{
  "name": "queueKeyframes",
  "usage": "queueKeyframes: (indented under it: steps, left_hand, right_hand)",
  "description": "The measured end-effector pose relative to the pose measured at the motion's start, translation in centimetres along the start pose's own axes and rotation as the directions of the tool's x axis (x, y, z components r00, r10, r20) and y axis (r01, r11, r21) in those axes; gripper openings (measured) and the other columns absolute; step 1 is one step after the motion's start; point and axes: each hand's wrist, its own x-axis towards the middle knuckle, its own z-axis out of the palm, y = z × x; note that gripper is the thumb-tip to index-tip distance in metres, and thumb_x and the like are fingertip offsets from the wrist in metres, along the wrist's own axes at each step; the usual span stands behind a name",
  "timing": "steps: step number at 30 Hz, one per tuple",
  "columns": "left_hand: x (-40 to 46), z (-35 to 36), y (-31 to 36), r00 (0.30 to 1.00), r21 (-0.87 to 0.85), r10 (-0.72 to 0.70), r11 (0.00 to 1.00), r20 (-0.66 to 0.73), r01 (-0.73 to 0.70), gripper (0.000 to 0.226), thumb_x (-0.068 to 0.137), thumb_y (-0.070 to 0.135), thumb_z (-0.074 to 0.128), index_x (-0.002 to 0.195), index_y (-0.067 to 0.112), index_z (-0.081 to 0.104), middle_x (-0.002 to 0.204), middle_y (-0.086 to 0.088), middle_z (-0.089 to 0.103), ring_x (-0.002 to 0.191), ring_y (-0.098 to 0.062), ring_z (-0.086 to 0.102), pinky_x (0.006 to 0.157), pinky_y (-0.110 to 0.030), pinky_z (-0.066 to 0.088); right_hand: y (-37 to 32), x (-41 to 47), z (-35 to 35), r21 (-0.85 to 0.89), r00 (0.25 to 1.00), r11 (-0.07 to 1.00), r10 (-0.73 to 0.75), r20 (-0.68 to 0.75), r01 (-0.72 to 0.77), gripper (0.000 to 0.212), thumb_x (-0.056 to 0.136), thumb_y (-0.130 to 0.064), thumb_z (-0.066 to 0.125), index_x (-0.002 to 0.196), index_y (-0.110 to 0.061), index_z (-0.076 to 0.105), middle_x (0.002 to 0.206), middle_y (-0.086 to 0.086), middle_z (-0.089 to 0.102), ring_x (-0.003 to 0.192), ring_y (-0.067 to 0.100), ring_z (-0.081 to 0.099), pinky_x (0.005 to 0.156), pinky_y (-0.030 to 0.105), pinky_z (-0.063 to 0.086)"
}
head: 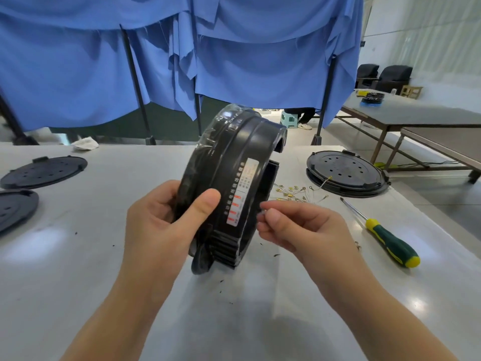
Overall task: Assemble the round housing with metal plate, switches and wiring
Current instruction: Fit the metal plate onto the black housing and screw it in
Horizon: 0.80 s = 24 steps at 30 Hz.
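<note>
Head view: a round black plastic housing (229, 183) stands on edge on the grey tabletop (260, 308), steadied by the left hand (166, 220), its fingers curled round the rim and its thumb pressed on the side wall. The right hand (291, 225) hovers just beside it, fingertips pinched together, possibly on something tiny. The housing looks rigid, light and glossy, so slippery; the ribbed rim seems the surest hold. Loose wire terminals (294, 192) and a screwdriver (385, 235) lie nearby.

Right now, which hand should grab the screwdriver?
Right. The right hand lies nearest the screwdriver, pinching at most something tiny; the left hand grips the upright round housing.
</note>
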Motion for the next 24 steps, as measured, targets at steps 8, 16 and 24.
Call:
queueKeyframes:
  steps: [8, 16, 24]
  left_hand:
    - [0.1, -1.0, -0.7, 0.997, -0.066, -0.058, 0.996, -0.048, 0.054, 0.032, 0.069, 0.051, 0.074, 0.085, 0.024, 0.075, 0.075, -0.007, 0.075, 0.063, -0.042, 0.065, 0.052, -0.05, 0.052]
    - [-0.4, -0.5, -0.2, 0.998, -0.006, -0.023, 1.0, -0.05, 0.023, 0.027, 0.069, 0.049, 0.075, 0.081, 0.025, 0.074, 0.069, -0.004, 0.073, 0.055, -0.03, 0.065, 0.04, -0.035, 0.051]
    - [-1.1, 0.7, 0.8, 0.997, 0.029, 0.059, 0.998, -0.056, -0.058, 0.017, 0.071, 0.039, 0.075, 0.075, 0.023, 0.072, 0.059, 0.007, 0.069, 0.046, -0.003, 0.061, 0.042, -0.011, 0.045]
  right_hand:
    - [0.2, -0.3, 2.9, 0.083, 0.999, 0.996, -0.024, -0.03, 0.026, 0.01, 0.074, -0.004, 0.071, 0.08, -0.009, 0.077, 0.08, 0.012, 0.075, 0.075, 0.019, 0.073, 0.067, 0.019, 0.055]
    - [0.7, -0.8, 3.3, 0.037, 0.988, 0.994, -0.095, -0.125, 0.1, 0.017, 0.063, -0.019, 0.073, 0.079, -0.014, 0.077, 0.077, 0.008, 0.075, 0.072, 0.016, 0.072, 0.067, 0.02, 0.055]
    - [0.1, -1.0, 2.5, -0.06, 0.984, 0.995, -0.094, -0.152, 0.086, 0.019, 0.06, -0.025, 0.075, 0.077, -0.018, 0.078, 0.076, 0.005, 0.075, 0.07, 0.016, 0.072, 0.065, 0.018, 0.055]
